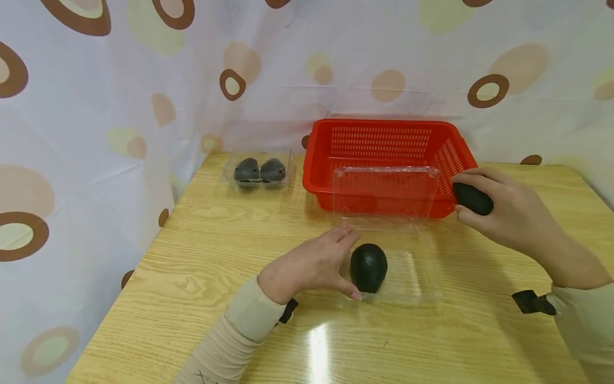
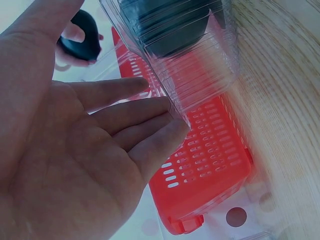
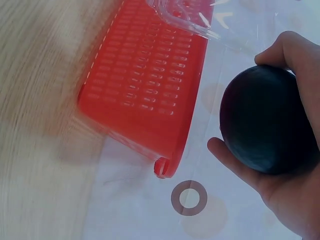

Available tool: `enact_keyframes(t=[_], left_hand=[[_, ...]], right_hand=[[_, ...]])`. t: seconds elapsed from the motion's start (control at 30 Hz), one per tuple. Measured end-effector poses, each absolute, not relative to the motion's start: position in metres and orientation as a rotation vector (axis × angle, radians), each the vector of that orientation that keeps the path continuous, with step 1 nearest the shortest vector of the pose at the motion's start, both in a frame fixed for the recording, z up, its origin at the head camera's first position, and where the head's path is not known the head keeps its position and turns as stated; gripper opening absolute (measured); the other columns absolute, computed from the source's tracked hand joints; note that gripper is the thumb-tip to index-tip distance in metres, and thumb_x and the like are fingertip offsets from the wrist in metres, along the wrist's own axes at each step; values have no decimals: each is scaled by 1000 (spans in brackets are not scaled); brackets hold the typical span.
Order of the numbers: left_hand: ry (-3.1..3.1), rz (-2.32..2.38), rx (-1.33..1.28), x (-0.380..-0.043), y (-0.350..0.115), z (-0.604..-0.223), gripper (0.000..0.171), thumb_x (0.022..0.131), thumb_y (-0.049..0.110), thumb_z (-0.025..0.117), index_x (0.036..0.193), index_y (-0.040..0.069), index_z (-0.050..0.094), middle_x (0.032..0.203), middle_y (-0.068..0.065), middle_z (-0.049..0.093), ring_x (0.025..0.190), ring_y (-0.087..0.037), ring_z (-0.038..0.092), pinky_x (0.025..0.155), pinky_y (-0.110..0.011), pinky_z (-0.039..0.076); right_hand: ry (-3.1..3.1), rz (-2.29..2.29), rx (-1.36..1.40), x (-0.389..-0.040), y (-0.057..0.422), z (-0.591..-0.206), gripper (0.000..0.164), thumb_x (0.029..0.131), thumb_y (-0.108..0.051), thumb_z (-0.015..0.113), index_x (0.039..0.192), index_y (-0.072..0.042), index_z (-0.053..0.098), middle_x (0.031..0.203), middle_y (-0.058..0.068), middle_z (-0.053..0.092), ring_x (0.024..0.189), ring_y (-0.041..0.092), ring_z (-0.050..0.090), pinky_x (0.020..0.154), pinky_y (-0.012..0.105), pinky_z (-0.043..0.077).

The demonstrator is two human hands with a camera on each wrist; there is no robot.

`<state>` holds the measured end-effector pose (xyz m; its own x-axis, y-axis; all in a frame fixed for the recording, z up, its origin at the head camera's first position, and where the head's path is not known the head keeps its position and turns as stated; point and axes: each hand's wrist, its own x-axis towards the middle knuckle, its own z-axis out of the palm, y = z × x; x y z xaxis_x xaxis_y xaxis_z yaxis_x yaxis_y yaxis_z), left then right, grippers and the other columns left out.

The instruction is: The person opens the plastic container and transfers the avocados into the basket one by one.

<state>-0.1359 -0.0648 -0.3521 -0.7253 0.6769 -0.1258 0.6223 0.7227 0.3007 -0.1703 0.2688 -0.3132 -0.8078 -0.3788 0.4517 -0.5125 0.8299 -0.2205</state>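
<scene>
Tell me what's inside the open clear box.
One dark oval object sits in the left half of the clear box; tabletop shows through the right. From above, the left hand covers part of the left edge; the object hides the base beneath.

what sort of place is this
Probably an indoor tabletop workspace, partly screened off: a spotted sheet hangs behind and left of a wood-grain table, which bears a red basket and an open clear container.
</scene>
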Motion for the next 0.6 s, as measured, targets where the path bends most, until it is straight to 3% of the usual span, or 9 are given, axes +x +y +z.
enact_keyframes(t=[0.2, 0.3, 0.47, 0.6], left_hand=[[2691, 367, 1017, -137, -64, -352, 114, 70, 60, 82, 156, 8, 28, 163, -11, 28, 153, -23, 24, 121, -34, 30], [2678, 382, 999, -137, -64, -353, 114, 70, 59, 82, 157, 9, 28, 163, -11, 27, 153, -23, 23, 121, -34, 30], [2687, 381, 1017, -137, -64, -354, 114, 69, 59, 82, 156, 10, 28, 163, -11, 29, 152, -23, 25, 120, -34, 31], [2689, 379, 1025, -136, -65, -353, 113, 70, 58, 82, 156, 9, 28, 162, -11, 29, 152, -23, 25, 120, -35, 32]], right_hand=[[-2624, 470, 664, -187, 271, -307, 41, 81, -14, 71, 122, -9, 67, 122, 13, 60, 93, 33, 61, 62, 26, 48], [-2668, 468, 646, -195, 272, -306, 40, 84, -16, 68, 124, -9, 65, 124, 15, 58, 94, 34, 59, 62, 32, 49], [-2699, 480, 660, -208, 270, -305, 40, 89, -19, 68, 127, -7, 63, 129, 21, 53, 101, 40, 54, 70, 53, 51], [-2685, 499, 688, -218, 265, -305, 41, 90, -20, 70, 127, -5, 62, 130, 23, 52, 104, 42, 53, 75, 59, 51]])
